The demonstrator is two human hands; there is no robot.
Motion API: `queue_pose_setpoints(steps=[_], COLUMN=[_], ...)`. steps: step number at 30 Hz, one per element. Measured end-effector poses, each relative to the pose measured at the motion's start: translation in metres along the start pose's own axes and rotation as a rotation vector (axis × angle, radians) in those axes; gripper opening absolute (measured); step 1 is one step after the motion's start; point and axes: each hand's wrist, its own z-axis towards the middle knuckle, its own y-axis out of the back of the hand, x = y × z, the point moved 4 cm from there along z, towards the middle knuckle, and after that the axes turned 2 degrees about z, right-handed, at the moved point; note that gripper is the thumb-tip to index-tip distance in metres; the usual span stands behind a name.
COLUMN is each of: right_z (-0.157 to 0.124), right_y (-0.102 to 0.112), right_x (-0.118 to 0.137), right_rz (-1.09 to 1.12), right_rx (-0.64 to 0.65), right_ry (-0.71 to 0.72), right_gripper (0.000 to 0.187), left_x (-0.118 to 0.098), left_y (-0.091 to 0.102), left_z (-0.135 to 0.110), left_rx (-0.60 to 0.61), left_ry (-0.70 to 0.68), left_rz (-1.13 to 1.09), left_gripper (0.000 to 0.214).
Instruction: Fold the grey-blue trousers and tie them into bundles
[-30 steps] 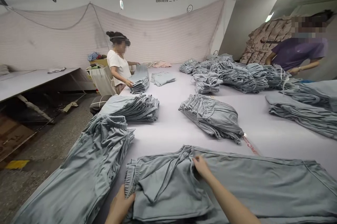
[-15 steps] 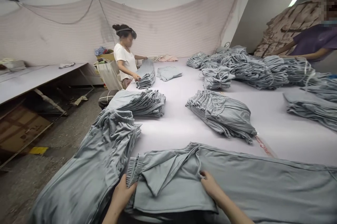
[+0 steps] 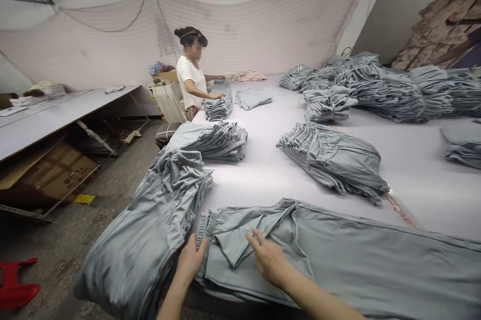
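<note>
Worktable (image 3: 259, 182), pale-topped, runs from the near edge to the rear. Netting (image 3: 240, 34), pinkish, hangs behind it. Gray trousers (image 3: 361, 255) lie lengthwise along the near edge, waist end at left, legs running right out of view. Heap of tied gray garment bundles (image 3: 391, 92) at far right. Left of the near trousers: draped trouser stack (image 3: 139, 235), its lower part over the table's left side. Co-worker (image 3: 191, 77) in a white top and dark visor stands at the far left side, one hand at a small gray stack (image 3: 217, 108). Mid-table: right-hand trouser stack (image 3: 334, 160), gathered waists toward the left; left-hand stack (image 3: 214, 140) well apart from it. Right hand (image 3: 269, 261): fingers spread, nothing gripped, over a pointed fold (image 3: 236, 250) on the near trousers; fingertip contact cannot be confirmed. Left hand (image 3: 191, 259): thumb and fingers pinching the elastic waistband (image 3: 206, 225).
</note>
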Motion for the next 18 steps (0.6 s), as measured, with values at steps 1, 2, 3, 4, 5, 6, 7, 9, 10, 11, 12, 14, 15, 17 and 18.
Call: queue_pose_setpoints(steps=[1, 2, 3, 4, 5, 6, 7, 9, 10, 11, 12, 14, 15, 17, 18], right_z=[0.009, 0.017, 0.024, 0.031, 0.035, 0.036, 0.034, 0.019, 0.007, -0.009, -0.026, -0.065, -0.084, -0.117, -0.130], right_y=[-0.005, -0.008, -0.009, -0.006, 0.000, 0.009, 0.020, 0.050, 0.066, 0.081, 0.096, 0.118, 0.125, 0.130, 0.128], right_x=[0.012, 0.022, 0.028, 0.031, 0.030, 0.026, 0.019, -0.004, -0.020, -0.039, -0.062, -0.116, -0.144, -0.195, -0.215], right_rz=[0.011, 0.032, 0.078, 0.143, 0.210, 0.295, 0.385, 0.536, 0.623, 0.730, 0.854, 1.139, 1.269, 1.412, 1.436], right_rx=[0.060, 0.090, 0.082, 0.042, -0.014, -0.086, -0.156, -0.279, -0.332, -0.389, -0.445, -0.609, -0.713, -0.888, -0.951], right_ry=[0.018, 0.021, 0.013, 0.000, -0.014, -0.026, -0.036, -0.040, -0.043, -0.061, -0.096, -0.240, -0.331, -0.489, -0.561], right_gripper=[0.077, 0.076, 0.071, 0.061, 0.052, 0.045, 0.040, 0.035, 0.031, 0.026, 0.021, 0.018, 0.022, 0.029, 0.031], left_x=[-0.001, -0.003, -0.004, -0.005, -0.005, -0.005, -0.005, -0.003, -0.002, -0.001, 0.000, 0.000, 0.000, -0.002, -0.002], left_y=[-0.001, -0.002, -0.003, -0.004, -0.006, -0.007, -0.008, -0.010, -0.012, -0.014, -0.015, -0.018, -0.020, -0.021, -0.021], left_z=[0.000, 0.000, 0.000, 0.000, 0.000, 0.000, -0.001, -0.001, -0.001, -0.001, -0.001, 0.001, 0.002, 0.003, 0.004], left_rx=[-0.007, -0.013, -0.020, -0.037, -0.063, -0.096, -0.133, -0.202, -0.221, -0.233, -0.245, -0.287, -0.324, -0.410, -0.448], left_ry=[0.001, 0.004, 0.009, 0.014, 0.016, 0.014, 0.005, -0.012, -0.015, -0.015, -0.019, -0.044, -0.070, -0.130, -0.158], left_rz=[0.005, 0.010, 0.015, 0.019, 0.022, 0.025, 0.028, 0.041, 0.054, 0.070, 0.091, 0.150, 0.186, 0.252, 0.273], left_gripper=[0.042, 0.043, 0.045, 0.047, 0.049, 0.051, 0.053, 0.055, 0.057, 0.058, 0.059, 0.060, 0.060, 0.061, 0.061])
